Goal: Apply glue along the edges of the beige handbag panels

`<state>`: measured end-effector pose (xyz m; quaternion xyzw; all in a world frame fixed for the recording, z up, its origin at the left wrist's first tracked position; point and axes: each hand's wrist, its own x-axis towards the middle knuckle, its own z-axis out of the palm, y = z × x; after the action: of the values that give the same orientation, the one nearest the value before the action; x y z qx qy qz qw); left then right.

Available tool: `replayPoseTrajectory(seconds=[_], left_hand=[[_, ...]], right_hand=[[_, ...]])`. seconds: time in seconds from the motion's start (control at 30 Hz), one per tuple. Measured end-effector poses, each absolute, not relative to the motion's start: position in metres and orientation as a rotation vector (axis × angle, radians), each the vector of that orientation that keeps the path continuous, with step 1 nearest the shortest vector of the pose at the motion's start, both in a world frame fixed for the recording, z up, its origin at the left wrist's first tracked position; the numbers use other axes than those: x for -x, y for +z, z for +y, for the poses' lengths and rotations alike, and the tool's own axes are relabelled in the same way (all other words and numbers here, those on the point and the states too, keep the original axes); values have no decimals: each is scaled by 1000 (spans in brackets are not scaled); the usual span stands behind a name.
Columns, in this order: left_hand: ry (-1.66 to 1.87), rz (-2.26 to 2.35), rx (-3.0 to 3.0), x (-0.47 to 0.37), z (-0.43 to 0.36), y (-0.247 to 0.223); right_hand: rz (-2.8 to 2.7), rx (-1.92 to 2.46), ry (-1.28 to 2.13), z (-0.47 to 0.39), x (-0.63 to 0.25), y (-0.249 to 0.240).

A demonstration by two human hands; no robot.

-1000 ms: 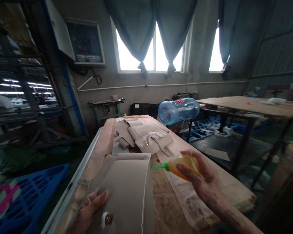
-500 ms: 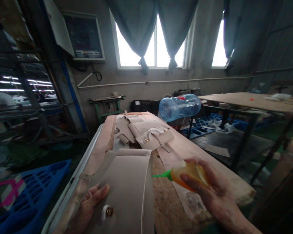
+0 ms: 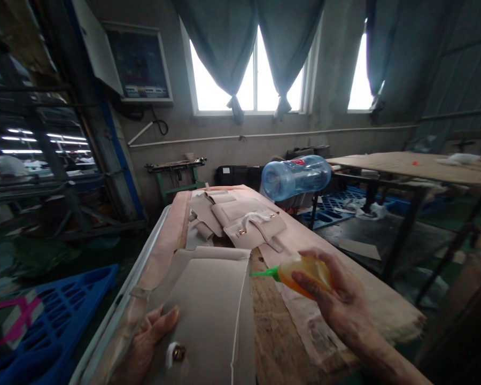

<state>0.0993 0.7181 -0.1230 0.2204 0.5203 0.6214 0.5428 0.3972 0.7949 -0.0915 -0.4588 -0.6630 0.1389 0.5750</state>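
Note:
A beige leather-like panel (image 3: 208, 299) with a raised seam and a small gold clasp (image 3: 179, 353) lies at the near end of the bench. My left hand (image 3: 150, 337) grips its left side, thumb on top, the other fingers partly hidden. My right hand (image 3: 332, 294) is wrapped round a squeeze bottle (image 3: 304, 272) of amber liquid. The bottle's green nozzle (image 3: 266, 273) points left, its tip at the panel's right edge near the far corner. Farther along the bench lie more beige pieces (image 3: 240, 214) with gold fittings and white wrapping.
The padded bench (image 3: 296, 235) has a bare wooden strip beside the panel. A large blue water bottle (image 3: 296, 177) lies at its far right edge. Another table (image 3: 425, 163) stands at the right. Blue pallets (image 3: 64, 310) are on the floor, and a person (image 3: 6, 164) is far left.
My right hand and the squeeze bottle have moved away from me along the panel's right edge, towards its far corner. My left hand has stayed in nearly the same place.

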Motion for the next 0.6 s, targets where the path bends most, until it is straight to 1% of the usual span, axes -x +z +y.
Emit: replayPoseTrajectory(seconds=[0.33, 0.6], left_hand=[[1487, 1200, -508, -104, 716, -118], [1553, 1275, -535, -108, 714, -111]], right_hand=[[-1541, 1162, 413, 769, -403, -97], [-1470, 1213, 388, 753, -404, -95]])
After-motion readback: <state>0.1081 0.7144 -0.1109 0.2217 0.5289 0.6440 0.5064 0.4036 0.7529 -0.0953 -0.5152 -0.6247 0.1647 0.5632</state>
